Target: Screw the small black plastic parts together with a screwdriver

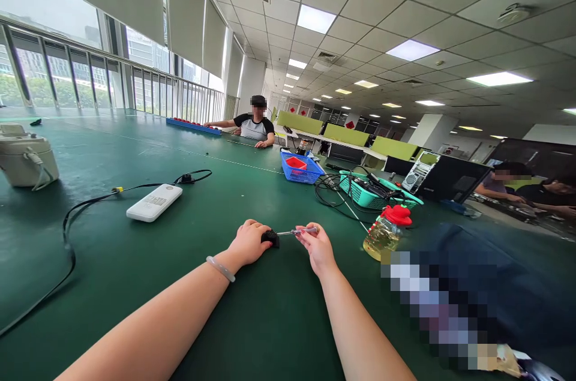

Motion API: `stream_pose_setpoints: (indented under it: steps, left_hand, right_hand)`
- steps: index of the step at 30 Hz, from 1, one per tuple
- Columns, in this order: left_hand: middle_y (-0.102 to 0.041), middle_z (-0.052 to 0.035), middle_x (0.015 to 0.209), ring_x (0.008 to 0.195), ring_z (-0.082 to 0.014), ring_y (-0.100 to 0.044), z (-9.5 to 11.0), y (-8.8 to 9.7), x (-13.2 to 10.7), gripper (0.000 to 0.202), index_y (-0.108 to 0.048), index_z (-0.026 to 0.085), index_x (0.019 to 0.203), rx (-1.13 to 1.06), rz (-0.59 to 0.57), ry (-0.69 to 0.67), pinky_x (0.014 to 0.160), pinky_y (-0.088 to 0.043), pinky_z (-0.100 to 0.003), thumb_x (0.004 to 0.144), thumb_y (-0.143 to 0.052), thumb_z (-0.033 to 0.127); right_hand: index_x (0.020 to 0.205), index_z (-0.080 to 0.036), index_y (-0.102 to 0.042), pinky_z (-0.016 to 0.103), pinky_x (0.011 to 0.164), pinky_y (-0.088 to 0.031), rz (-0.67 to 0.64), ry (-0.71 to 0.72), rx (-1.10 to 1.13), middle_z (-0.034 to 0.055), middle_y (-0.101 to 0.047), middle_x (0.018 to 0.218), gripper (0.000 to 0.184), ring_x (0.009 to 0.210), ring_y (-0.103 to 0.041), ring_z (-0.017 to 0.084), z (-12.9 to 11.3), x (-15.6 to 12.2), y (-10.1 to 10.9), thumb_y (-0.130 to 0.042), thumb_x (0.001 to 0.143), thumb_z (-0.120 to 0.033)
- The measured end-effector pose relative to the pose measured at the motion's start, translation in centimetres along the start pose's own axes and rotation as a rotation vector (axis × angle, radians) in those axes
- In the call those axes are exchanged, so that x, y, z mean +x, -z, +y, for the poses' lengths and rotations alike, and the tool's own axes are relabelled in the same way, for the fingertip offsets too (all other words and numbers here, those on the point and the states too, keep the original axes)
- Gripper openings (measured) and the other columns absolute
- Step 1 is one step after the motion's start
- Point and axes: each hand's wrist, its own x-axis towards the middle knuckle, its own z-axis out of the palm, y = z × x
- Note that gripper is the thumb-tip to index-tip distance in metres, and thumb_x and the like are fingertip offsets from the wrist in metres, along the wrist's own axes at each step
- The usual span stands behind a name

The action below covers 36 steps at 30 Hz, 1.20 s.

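On the green table (252, 315), my left hand (250, 243) is closed around a small black block-like part (271, 239), whose details are too small to make out. My right hand (316, 247) pinches the clear handle of a small screwdriver (306, 230) between thumb and fingers. The thin metal shaft points left, and its tip meets the right side of the black part or lies just beside it; I cannot tell which. The fingers of my left hand cover much of the part.
A white power bank (154, 203) and a black cable (67, 231) lie left. Right stand a red-lidded jar (387, 231), a teal basket (360, 192) of cables and a blue basket (300, 172). A dark bag (490, 285) lies near right. A person (256, 126) sits across the table.
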Motion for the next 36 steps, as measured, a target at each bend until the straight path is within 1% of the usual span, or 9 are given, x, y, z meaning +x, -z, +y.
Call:
stream_pose_setpoints:
  steps: [6, 10, 16, 21, 23, 28, 32, 36]
  left_hand:
    - [-0.066, -0.0068, 0.12, 0.124, -0.0309, -0.046, 0.07, 0.01, 0.02, 0.036, -0.065, 0.025, 0.115, -0.004, 0.01, -0.008, 0.105, -0.038, -0.045, 0.08, -0.062, 0.036]
    - [-0.066, -0.0061, 0.121, 0.124, -0.031, -0.045, 0.06, 0.0, 0.01, 0.038, -0.065, 0.025, 0.116, -0.003, 0.004, -0.01, 0.106, -0.037, -0.045, 0.08, -0.062, 0.037]
    - [-0.066, -0.0062, 0.12, 0.124, -0.0311, -0.046, 0.03, -0.06, 0.0, 0.037, -0.065, 0.025, 0.116, 0.0, 0.015, -0.006, 0.105, -0.037, -0.045, 0.081, -0.061, 0.037]
    - [-0.067, -0.0061, 0.12, 0.123, -0.0315, -0.047, 0.13, 0.02, -0.1, 0.039, -0.065, 0.024, 0.117, -0.007, 0.013, -0.022, 0.105, -0.038, -0.045, 0.08, -0.061, 0.038]
    - [-0.067, -0.0054, 0.119, 0.122, -0.0313, -0.047, 0.2, 0.07, -0.12, 0.039, -0.066, 0.025, 0.116, -0.017, 0.018, -0.029, 0.105, -0.038, -0.045, 0.08, -0.061, 0.038]
    - [-0.068, -0.0045, 0.118, 0.122, -0.0298, -0.048, 0.33, 0.23, -0.05, 0.037, -0.066, 0.027, 0.115, -0.061, 0.055, -0.064, 0.105, -0.038, -0.044, 0.08, -0.062, 0.036]
    - [-0.07, -0.0037, 0.113, 0.119, -0.028, -0.05, 0.43, 0.37, 0.07, 0.032, -0.068, 0.027, 0.111, -0.079, 0.075, -0.098, 0.105, -0.04, -0.043, 0.08, -0.064, 0.032]
    - [-0.071, -0.0045, 0.111, 0.116, -0.0269, -0.052, 0.57, 0.49, 0.08, 0.031, -0.068, 0.026, 0.111, -0.085, 0.108, -0.108, 0.103, -0.041, -0.042, 0.081, -0.064, 0.03]
  right_hand:
    - [0.081, -0.022, -0.053, 0.034, 0.081, -0.055, 0.04, -0.018, 0.04, 0.0013, -0.074, 0.079, 0.038, 0.077, -0.072, 0.019, 0.16, 0.22, 0.26, -0.083, 0.058, -0.025]
    - [0.082, -0.022, -0.053, 0.032, 0.078, -0.056, 0.033, -0.037, 0.038, 0.0017, -0.074, 0.079, 0.04, 0.075, -0.072, 0.019, 0.26, 0.28, 0.27, -0.084, 0.058, -0.027]
    - [0.084, -0.022, -0.052, 0.031, 0.081, -0.054, 0.054, -0.031, 0.056, 0.0005, -0.074, 0.079, 0.045, 0.076, -0.072, 0.017, 0.15, 0.18, 0.11, -0.085, 0.055, -0.03]
    - [0.082, -0.023, -0.052, 0.034, 0.084, -0.054, -0.012, -0.084, 0.031, 0.0012, -0.075, 0.082, 0.044, 0.08, -0.073, 0.019, 0.0, 0.0, -0.15, -0.086, 0.055, -0.031]
    - [0.082, -0.023, -0.053, 0.034, 0.084, -0.054, -0.01, -0.076, 0.029, 0.0009, -0.075, 0.082, 0.042, 0.08, -0.073, 0.019, -0.04, -0.04, -0.18, -0.086, 0.056, -0.031]
    - [0.081, -0.023, -0.053, 0.032, 0.081, -0.055, 0.031, -0.06, 0.056, 0.0006, -0.075, 0.08, 0.039, 0.077, -0.073, 0.018, -0.06, 0.06, -0.08, -0.084, 0.06, -0.029]
    - [0.081, -0.022, -0.053, 0.032, 0.081, -0.055, 0.032, -0.057, 0.084, 0.0012, -0.075, 0.08, 0.038, 0.077, -0.073, 0.018, -0.02, 0.13, -0.05, -0.084, 0.06, -0.029]
    - [0.082, -0.023, -0.053, 0.034, 0.083, -0.055, 0.022, -0.047, 0.108, 0.0008, -0.075, 0.08, 0.04, 0.079, -0.073, 0.019, -0.03, 0.07, -0.08, -0.085, 0.058, -0.03]
